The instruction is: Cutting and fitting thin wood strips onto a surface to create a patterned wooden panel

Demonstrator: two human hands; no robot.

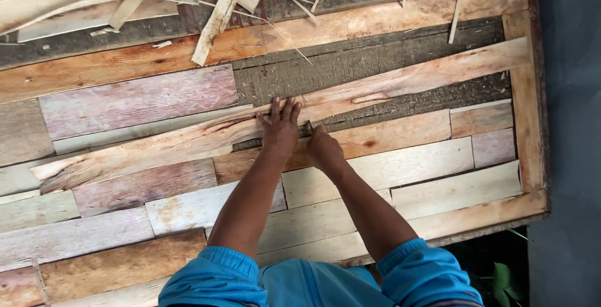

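Right now my left hand (279, 126) lies flat and open, fingers spread, pressing on a long thin strip of wood (269, 122) that runs slantwise from about eight o'clock up to two o'clock across the board. My right hand (323, 149) sits just beside it at four o'clock, curled at the lower edge of the same strip; its fingertips are tucked under or against the edge, so I cannot tell whether it grips anything.

I judge this strip to be light, dry veneer: stiff along its grain but quick to split or snap if bent across it, with ragged, splintery edges. It would be best handled flat, with palms on the face or fingers along the long edges near the middle, not by its thin tapered ends.

Under it lies a big board (532, 125) patched with pale, pinkish and orange veneer pieces (138, 100), a rough grey layer (350, 62) left bare at one o'clock. Loose scraps and splinters (213, 12) are heaped at twelve o'clock. A dark grey floor (573, 94) runs along at three o'clock, and my blue sleeves (219, 275) show at six o'clock.
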